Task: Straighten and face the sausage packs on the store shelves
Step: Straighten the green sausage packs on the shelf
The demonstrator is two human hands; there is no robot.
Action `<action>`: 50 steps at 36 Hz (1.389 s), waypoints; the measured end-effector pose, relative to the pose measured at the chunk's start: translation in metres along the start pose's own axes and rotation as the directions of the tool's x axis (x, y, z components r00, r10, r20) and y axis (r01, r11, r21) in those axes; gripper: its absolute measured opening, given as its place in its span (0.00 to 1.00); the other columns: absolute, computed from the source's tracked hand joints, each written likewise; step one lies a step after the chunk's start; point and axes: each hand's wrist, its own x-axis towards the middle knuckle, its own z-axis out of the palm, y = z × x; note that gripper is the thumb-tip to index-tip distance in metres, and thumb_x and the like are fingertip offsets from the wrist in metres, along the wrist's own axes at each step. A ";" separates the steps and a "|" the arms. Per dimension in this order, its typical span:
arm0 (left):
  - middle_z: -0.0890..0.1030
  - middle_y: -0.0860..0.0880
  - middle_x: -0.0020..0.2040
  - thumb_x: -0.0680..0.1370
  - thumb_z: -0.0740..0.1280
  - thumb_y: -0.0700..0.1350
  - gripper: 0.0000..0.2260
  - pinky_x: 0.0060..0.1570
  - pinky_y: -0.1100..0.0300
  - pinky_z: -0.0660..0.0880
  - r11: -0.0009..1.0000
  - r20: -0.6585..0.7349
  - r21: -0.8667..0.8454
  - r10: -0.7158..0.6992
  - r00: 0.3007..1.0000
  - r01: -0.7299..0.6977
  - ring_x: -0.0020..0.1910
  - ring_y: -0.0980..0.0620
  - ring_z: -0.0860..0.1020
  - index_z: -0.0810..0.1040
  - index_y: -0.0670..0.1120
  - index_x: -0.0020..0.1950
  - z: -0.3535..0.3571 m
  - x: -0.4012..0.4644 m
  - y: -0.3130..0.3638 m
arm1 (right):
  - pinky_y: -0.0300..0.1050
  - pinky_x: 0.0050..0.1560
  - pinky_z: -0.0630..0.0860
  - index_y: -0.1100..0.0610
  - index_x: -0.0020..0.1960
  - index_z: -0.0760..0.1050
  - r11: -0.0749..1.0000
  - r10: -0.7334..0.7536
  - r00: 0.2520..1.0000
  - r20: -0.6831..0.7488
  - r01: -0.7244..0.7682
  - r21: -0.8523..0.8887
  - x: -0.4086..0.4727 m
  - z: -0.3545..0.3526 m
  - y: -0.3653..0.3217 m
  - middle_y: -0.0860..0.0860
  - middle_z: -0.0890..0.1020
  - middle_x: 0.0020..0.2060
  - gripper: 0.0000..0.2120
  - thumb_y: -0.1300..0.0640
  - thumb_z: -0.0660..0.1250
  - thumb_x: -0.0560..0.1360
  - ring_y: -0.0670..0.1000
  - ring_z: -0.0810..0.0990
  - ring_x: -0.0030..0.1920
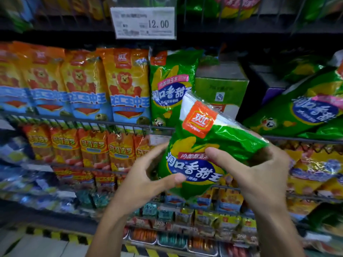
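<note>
Shop: wire shelves (74,120) of sausage packs (128,86), price tag (144,23).

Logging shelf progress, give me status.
Left hand and right hand both grip green pack, tilted, off the shelf. Gap beside upright green pack; box behind it.

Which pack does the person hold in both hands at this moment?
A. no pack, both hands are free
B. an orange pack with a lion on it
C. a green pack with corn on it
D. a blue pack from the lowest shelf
C: the left hand and the right hand both grip the green pack with corn, held tilted in front of the shelves, while the orange lion packs stand on the shelf behind.
</note>
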 end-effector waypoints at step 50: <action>0.88 0.53 0.50 0.69 0.77 0.39 0.17 0.45 0.66 0.80 0.982 -0.258 -0.188 -0.011 0.966 -0.038 0.51 0.56 0.85 0.83 0.50 0.56 0.044 0.019 0.020 | 0.32 0.49 0.79 0.47 0.63 0.74 0.938 0.322 0.899 0.297 -0.346 0.030 -0.008 0.003 0.025 0.38 0.85 0.53 0.31 0.57 0.81 0.64 0.41 0.85 0.53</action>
